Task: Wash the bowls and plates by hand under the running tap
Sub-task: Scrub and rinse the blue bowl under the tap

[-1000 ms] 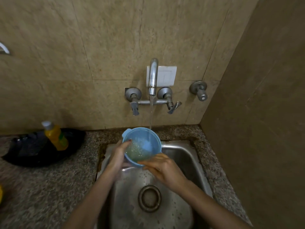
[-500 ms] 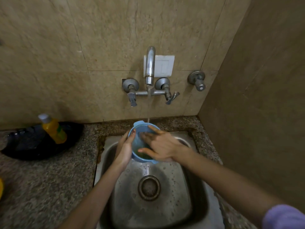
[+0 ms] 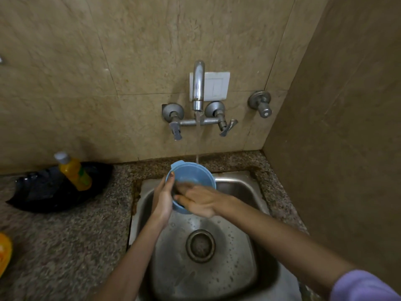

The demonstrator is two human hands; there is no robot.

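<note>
A light blue plastic bowl (image 3: 191, 173) is held tilted over the back of the steel sink (image 3: 243, 185), under the water stream from the wall tap (image 3: 198, 88). My left hand (image 3: 162, 198) grips the bowl's left rim, thumb over the edge. My right hand (image 3: 201, 200) reaches across with its fingers straight and rubs inside the bowl; the fingertips are blurred.
A yellow soap bottle (image 3: 73, 170) lies on a black tray (image 3: 43, 192) on the granite counter (image 3: 65, 246) at left. An orange object (image 3: 4, 253) shows at the left edge. The drain (image 3: 200, 245) sits mid-sink. A wall stands close on the right.
My right hand moved from the bowl's front rim into the bowl and now rubs lower inside it. The bowl tipped more toward me. The left hand kept its hold.
</note>
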